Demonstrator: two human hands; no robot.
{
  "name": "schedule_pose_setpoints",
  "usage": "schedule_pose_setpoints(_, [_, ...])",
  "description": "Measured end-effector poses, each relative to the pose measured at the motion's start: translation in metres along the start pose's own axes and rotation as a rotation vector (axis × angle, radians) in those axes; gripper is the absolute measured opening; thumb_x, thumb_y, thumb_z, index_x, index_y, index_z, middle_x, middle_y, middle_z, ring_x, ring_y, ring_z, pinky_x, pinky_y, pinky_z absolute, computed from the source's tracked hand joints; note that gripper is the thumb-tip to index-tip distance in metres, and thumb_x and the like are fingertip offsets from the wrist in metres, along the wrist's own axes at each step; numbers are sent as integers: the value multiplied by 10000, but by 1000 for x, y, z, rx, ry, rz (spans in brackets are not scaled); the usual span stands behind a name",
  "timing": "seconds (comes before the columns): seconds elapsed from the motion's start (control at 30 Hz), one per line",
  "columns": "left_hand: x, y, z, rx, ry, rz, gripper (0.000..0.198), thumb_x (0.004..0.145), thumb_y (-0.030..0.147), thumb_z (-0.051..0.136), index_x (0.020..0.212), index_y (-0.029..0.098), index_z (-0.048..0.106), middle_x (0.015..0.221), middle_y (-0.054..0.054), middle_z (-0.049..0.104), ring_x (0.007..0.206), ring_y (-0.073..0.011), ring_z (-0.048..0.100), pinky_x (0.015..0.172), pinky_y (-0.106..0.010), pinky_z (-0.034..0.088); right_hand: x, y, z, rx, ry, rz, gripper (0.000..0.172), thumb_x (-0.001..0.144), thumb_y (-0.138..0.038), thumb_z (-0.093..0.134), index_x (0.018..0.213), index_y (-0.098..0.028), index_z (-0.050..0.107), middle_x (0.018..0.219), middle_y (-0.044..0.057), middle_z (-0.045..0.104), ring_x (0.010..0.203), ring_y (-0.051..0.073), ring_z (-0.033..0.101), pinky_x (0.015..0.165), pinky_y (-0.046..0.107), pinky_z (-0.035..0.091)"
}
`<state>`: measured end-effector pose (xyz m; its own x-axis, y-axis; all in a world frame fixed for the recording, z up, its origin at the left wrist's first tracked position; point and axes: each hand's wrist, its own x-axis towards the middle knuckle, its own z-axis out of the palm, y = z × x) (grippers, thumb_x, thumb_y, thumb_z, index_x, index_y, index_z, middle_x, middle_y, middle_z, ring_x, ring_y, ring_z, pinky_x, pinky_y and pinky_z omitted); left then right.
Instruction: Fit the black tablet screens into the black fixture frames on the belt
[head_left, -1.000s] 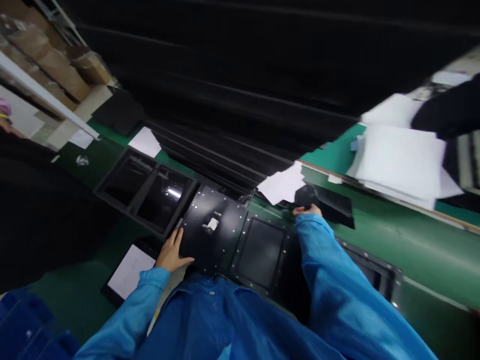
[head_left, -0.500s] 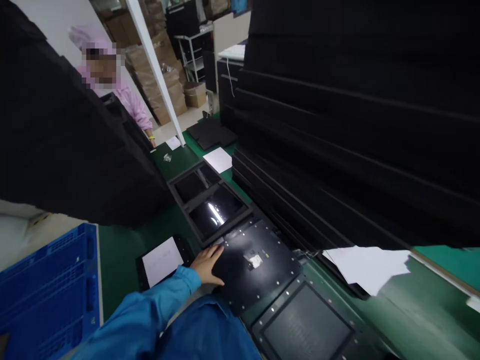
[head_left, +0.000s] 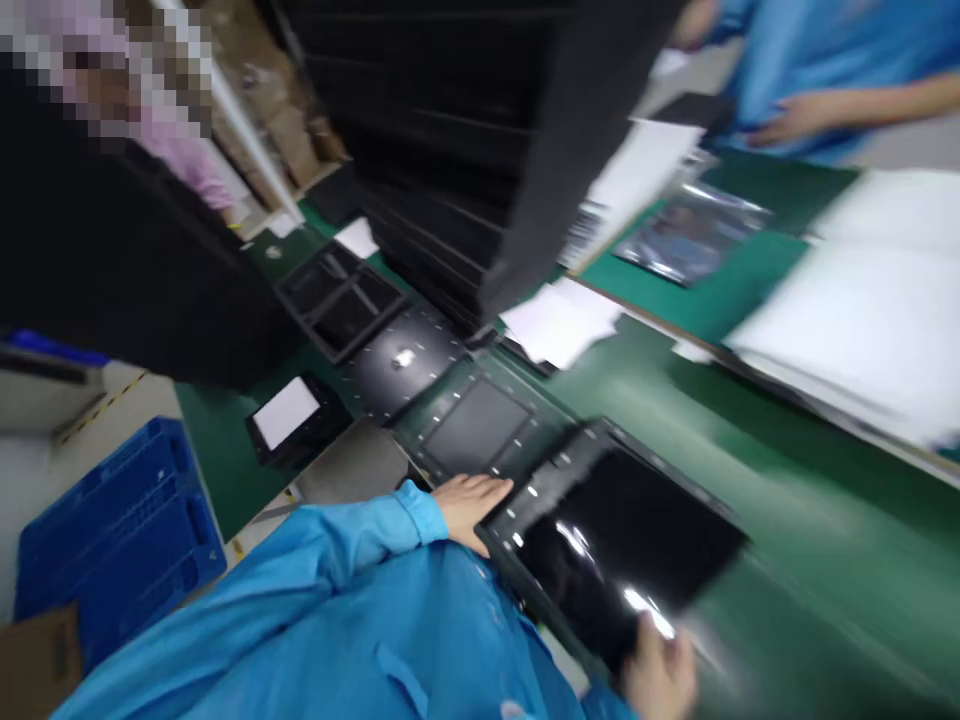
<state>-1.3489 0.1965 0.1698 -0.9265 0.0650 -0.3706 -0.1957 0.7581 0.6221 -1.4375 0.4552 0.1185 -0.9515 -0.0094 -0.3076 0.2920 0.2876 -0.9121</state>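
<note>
a blue plastic crate (head_left: pixel 112 520) sits at far left; the left hand (head_left: pixel 469 505), open and flat, touches the near edge of a flat glossy black screen panel (head_left: pixel 615 540), above a green bench mat (head_left: pixel 810 470), while the right hand (head_left: pixel 660 670) clamps its near right corner.

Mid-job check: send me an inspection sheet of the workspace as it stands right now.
surface: green bench mat, motion-blurred.
job's things: glossy black panel between the hands.
hands: left hand against the panel's edge; right hand at its lower corner, blurred.
clutter: loose white sheets, silvery plastic bag, tall stack of black panels.
cables: nothing seen.
surroundings: blue plastic crate, cardboard boxes, co-worker's hand across the bench.
</note>
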Motion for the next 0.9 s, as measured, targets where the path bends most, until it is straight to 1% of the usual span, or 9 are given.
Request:
schedule_pose_setpoints(0.03, [4,10,10,15,-34,-29,1114,631,489,773,1509,153,178,1491,-200,400,1351,-360,418,1089,-492,385,-9,2,-9,13,81,41,567,652,-638,617,988,-182,627,837,74,690,798,262,644,711,418,546])
schedule_pose_setpoints(0.07, [8,17,16,28,-48,-65,1110,638,451,775,1507,127,165,1470,-221,420,1336,-355,440,1084,-480,395,-14,1,-13,48,88,57,595,649,-637,610,1011,-165,622,914,88,694,876,268,641,804,435,533])
schedule_pose_setpoints(0.17, [18,24,18,45,-39,-122,1102,650,382,775,1501,92,137,1439,-247,447,1318,-347,467,1082,-465,405,-13,-4,-5,119,112,14,634,674,-616,590,1082,-131,611,1055,114,676,1016,278,609,958,464,460])
schedule_pose_setpoints(0.4, [22,11,20,1,-9,-52,1127,632,401,786,1500,118,125,1446,-234,444,1303,-354,482,1073,-502,423,-6,-7,13,111,62,-110,659,766,-602,534,1219,-125,583,1173,136,650,1098,277,585,995,443,436])
schedule_pose_setpoints(0.5, [25,0,29,-55,13,13,1099,653,437,766,1500,135,133,1450,-230,437,1321,-351,462,1086,-520,410,-2,-13,14,-126,72,-144,698,787,-628,470,1250,-116,569,1116,157,659,1054,306,596,937,462,460])
schedule_pose_setpoints(0.6, [30,-9,38,-162,45,103,1151,620,490,783,1501,141,130,1495,-231,371,1378,-348,387,1138,-529,352,2,-20,8,-570,117,-128,721,812,-603,450,1324,-102,526,1079,206,642,1020,365,587,872,511,462])
schedule_pose_setpoints(0.7, [33,-16,48,-293,46,127,1143,638,536,756,1499,114,135,1541,-242,276,1435,-344,279,1191,-526,264,-1,-13,-2,-832,118,-188,681,823,-567,463,1329,-118,537,1245,242,557,1147,407,509,940,559,414])
schedule_pose_setpoints(0.8, [34,-19,57,-417,45,94,993,764,517,635,1500,91,123,1569,-236,208,1468,-306,197,1217,-498,205,-15,12,-9,-672,92,-162,746,815,-630,417,1379,-145,480,1438,197,421,1278,372,428,1033,535,377])
schedule_pose_setpoints(0.9, [34,-17,64,-523,68,34,876,833,473,546,1507,125,107,1587,-188,193,1479,-259,170,1228,-458,172,-34,44,-9,-379,87,-13,859,787,-714,382,1412,-126,431,1414,194,464,1286,340,448,1049,515,384])
